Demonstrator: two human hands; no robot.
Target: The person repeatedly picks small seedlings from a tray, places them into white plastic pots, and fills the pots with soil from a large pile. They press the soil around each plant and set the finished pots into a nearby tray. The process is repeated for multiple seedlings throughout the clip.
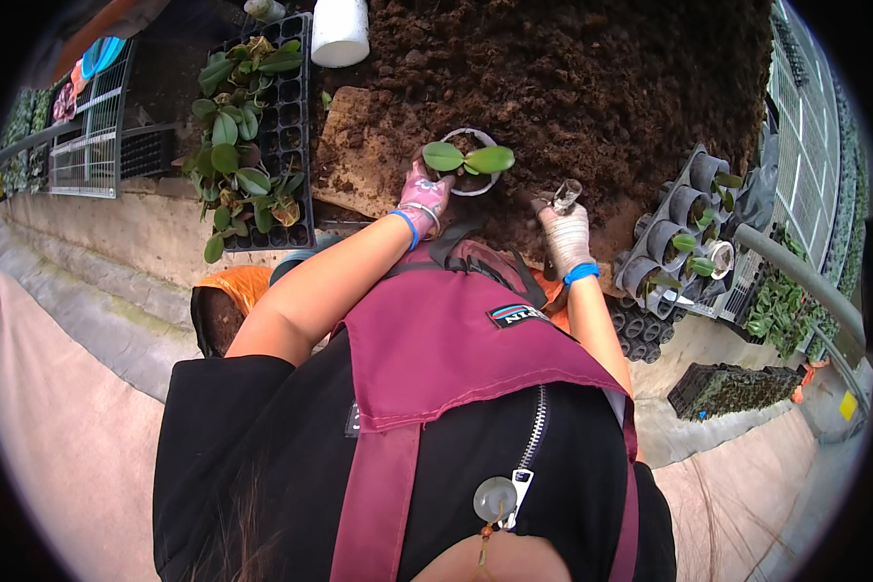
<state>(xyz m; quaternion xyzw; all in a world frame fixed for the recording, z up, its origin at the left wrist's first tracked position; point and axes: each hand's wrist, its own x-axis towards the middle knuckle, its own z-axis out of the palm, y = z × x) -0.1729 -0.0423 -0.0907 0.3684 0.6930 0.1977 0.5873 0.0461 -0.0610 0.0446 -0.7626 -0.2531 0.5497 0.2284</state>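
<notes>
My left hand (426,195), in a pink flowered glove, grips the left side of a round pot with a pale rim (474,193). A young broad-leaved plant (491,159), orchid-like, stands in it; its two green leaves spread across the opening and hide much of the inside. To the right, my right hand (566,234), in a soiled whitish knit glove, holds a short dirt-smeared tube (567,193) whose open end points up. Its fingertips are partly hidden against the dark potting mix (553,87).
At left, a black plug tray (291,138) carries several loose plants (225,156). A white cylindrical container (340,33) stands behind a soil-strewn board (353,145). Potted seedlings sit in a grey pot carrier (662,240) at right, near a metal rail (800,280).
</notes>
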